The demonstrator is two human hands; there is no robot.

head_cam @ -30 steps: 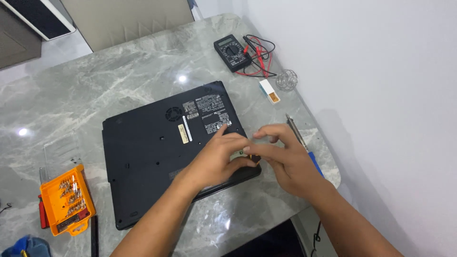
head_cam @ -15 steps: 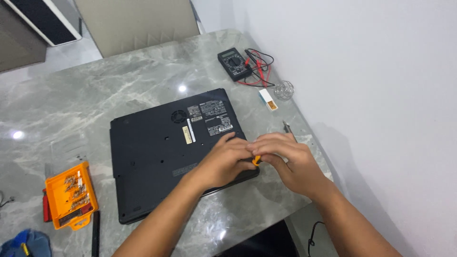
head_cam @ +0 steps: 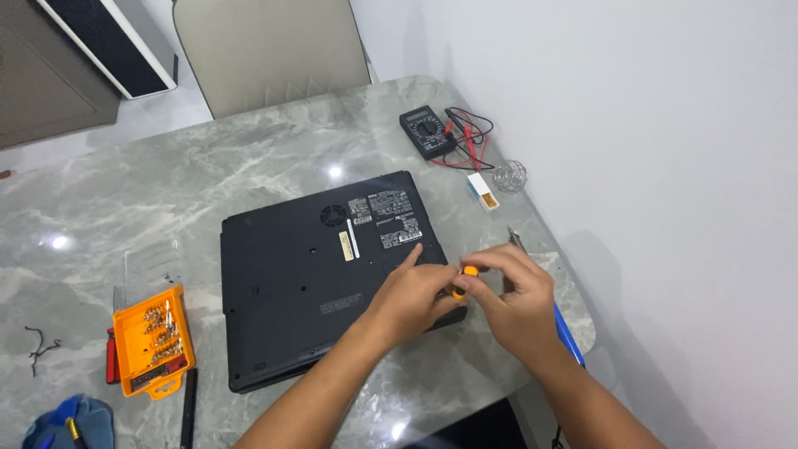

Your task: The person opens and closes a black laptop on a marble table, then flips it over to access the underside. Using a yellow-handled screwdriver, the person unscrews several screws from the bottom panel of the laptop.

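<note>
A: Screwdriver: where is it sitting?
B: Both hands are pinching it over the laptop's near-right corner, right hand gripping the orange handle, left hand steadying the tip, shaft tilting down-left.

Both hands meet, left hand and right hand, fingers pinched.
</note>
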